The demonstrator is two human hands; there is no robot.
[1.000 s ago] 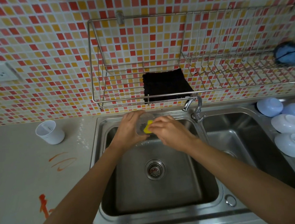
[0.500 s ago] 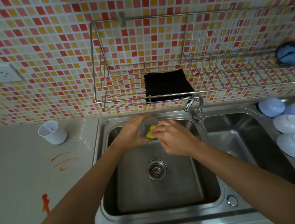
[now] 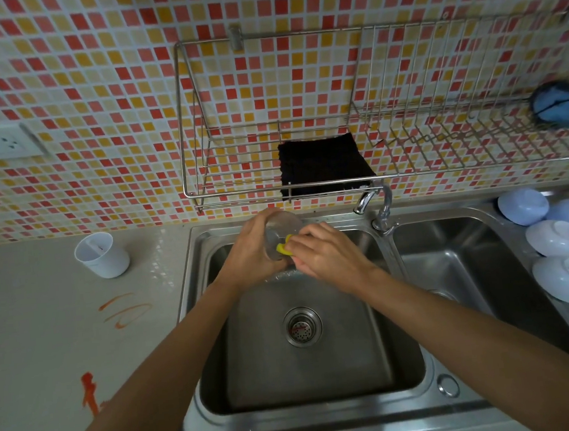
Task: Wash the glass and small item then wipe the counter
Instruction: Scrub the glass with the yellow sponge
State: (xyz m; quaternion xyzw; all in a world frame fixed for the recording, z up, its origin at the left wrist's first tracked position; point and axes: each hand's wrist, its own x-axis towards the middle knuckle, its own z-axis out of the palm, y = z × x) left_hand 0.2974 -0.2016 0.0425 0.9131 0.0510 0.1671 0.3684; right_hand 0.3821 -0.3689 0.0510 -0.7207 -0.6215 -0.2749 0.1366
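The counter (image 3: pixel 46 339) on the left carries orange smears (image 3: pixel 126 310) and a white cup (image 3: pixel 102 255), not yet wiped. Over the far part of the left sink basin (image 3: pixel 306 361), the left hand (image 3: pixel 252 252) grips the glass (image 3: pixel 282 231), which is tilted on its side. The right hand (image 3: pixel 327 252) pinches a yellow sponge (image 3: pixel 284 247) against it. Compared with a second ago, the sponge has slid lower on the glass and less of it shows, so I judge the scrubbing is continuing. The washing is still at its first item; rinsing under the faucet (image 3: pixel 374 200) has not started.
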